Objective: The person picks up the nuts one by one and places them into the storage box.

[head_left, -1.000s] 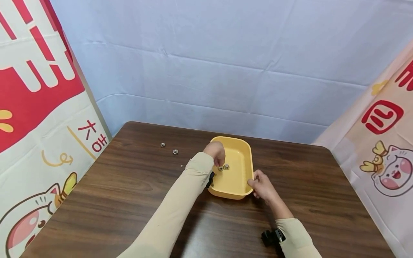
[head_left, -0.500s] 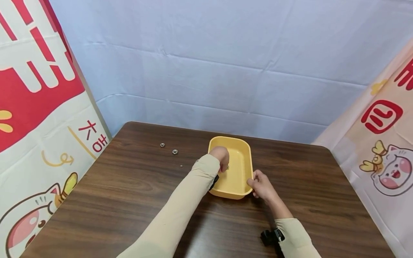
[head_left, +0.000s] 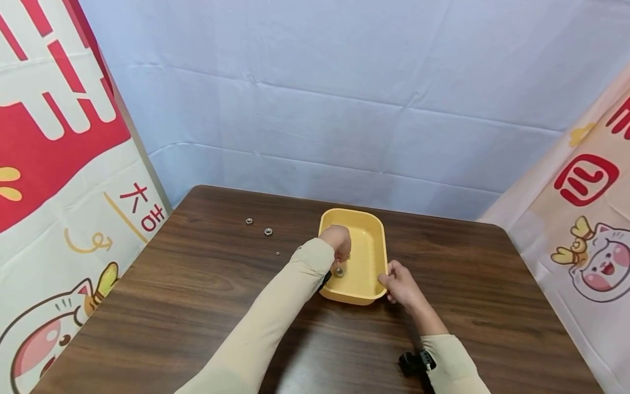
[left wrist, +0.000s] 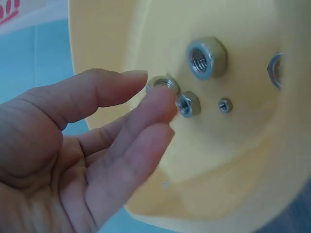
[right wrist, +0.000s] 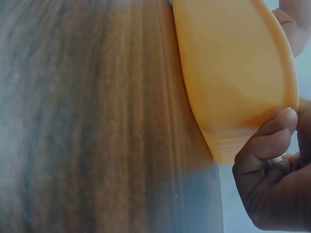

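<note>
My left hand (head_left: 337,241) is inside the yellow tray (head_left: 361,268), beside a metal nut (head_left: 338,272). In the left wrist view the thumb and bent fingers of that hand (left wrist: 97,136) stand apart, holding nothing visible. A nut (left wrist: 165,81) shows partly behind the fingertips; a large nut (left wrist: 208,58), a medium nut (left wrist: 188,104) and a tiny nut (left wrist: 225,105) lie beyond, another at the right edge. My right hand (head_left: 401,283) grips the tray's near right corner; the right wrist view shows its fingers (right wrist: 265,141) curled at the rim.
Left of the tray, two nuts (head_left: 268,232) (head_left: 249,221) and one tiny nut (head_left: 278,253) lie on the dark wooden table (head_left: 206,284). A pale blue cloth (head_left: 315,109) hangs behind the table, with printed cloths at both sides.
Compared with a second ago, my left hand has shifted slightly right and down within the tray. A nut now shows just below its fingers. My right hand keeps its grip on the corner.
</note>
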`<action>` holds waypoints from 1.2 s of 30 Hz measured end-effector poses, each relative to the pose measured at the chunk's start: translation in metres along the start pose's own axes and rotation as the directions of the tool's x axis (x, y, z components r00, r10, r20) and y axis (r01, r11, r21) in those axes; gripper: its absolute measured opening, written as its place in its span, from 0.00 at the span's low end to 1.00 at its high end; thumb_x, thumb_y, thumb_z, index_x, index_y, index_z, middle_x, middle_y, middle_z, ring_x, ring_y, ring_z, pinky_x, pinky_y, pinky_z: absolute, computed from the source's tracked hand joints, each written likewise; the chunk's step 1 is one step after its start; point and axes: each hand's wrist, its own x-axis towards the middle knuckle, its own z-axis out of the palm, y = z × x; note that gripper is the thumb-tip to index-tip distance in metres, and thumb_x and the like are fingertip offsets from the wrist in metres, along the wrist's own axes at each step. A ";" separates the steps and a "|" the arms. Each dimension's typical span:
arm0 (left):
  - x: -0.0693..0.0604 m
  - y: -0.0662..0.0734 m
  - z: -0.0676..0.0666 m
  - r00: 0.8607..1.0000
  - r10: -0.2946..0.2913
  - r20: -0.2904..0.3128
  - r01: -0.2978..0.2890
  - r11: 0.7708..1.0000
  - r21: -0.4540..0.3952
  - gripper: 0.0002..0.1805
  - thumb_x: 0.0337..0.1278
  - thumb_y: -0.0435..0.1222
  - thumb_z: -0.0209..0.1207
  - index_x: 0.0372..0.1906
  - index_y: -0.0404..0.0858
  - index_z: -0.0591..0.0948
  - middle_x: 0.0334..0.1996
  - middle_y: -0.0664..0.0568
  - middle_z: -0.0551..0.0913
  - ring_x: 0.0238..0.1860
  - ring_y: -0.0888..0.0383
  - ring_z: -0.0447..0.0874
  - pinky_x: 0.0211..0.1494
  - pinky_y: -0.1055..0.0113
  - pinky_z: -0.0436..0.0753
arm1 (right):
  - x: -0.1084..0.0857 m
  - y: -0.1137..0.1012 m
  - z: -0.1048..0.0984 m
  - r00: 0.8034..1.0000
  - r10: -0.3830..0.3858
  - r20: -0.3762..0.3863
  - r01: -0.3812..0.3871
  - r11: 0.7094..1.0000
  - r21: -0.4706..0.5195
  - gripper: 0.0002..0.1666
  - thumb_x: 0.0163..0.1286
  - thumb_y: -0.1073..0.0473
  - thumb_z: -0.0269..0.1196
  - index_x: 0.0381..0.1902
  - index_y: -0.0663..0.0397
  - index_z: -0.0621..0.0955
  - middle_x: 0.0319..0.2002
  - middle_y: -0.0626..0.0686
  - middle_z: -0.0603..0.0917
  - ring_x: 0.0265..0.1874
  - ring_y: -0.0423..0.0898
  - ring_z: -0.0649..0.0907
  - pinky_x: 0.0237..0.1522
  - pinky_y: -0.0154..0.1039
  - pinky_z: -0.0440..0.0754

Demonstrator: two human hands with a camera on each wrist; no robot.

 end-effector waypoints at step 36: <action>0.004 -0.022 0.015 0.900 0.405 -0.163 -0.302 0.847 0.438 0.21 0.57 0.40 0.60 0.58 0.46 0.76 0.53 0.55 0.76 0.48 0.59 0.75 0.41 0.68 0.75 | 0.001 0.001 0.000 1.000 0.000 -0.006 0.000 1.000 0.027 0.09 0.57 0.73 0.52 0.29 0.60 0.62 0.13 0.51 0.68 0.07 0.42 0.66 0.09 0.32 0.64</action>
